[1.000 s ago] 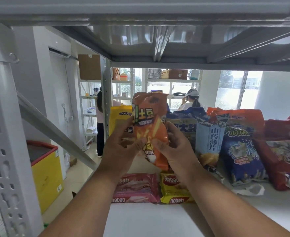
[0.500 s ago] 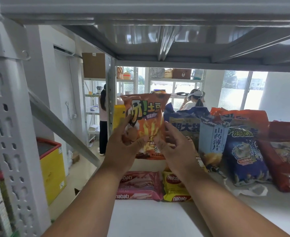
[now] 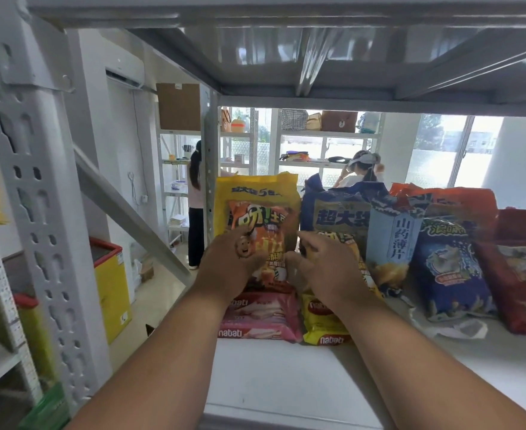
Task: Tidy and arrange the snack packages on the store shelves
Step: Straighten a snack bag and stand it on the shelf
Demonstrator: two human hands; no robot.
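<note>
A white metal shelf under a grey upper deck is seen, with a bright storeroom behind it where two people stand at other racks. At far left a perforated upright and a yellow chest on the floor are visible. On the shelf, a tall yellow bag stands at the back left, and an orange chip bag is being set upright against its front. The left hand is laid on the orange bag's lower left, fingers only lightly bent, pressing rather than gripping. The right hand is at the bag's right edge with fingers curled; whether it pinches the bag cannot be told. Below the hands a pink wafer pack and a yellow wafer pack lie flat. To the right a dark blue bag, a pale blue bag, a blue wave bag and a red bag lean in a row.

The step would be done well if the orange bag were squared to face forward, its base seated behind the wafer packs, and released gently so that nothing tips.
</note>
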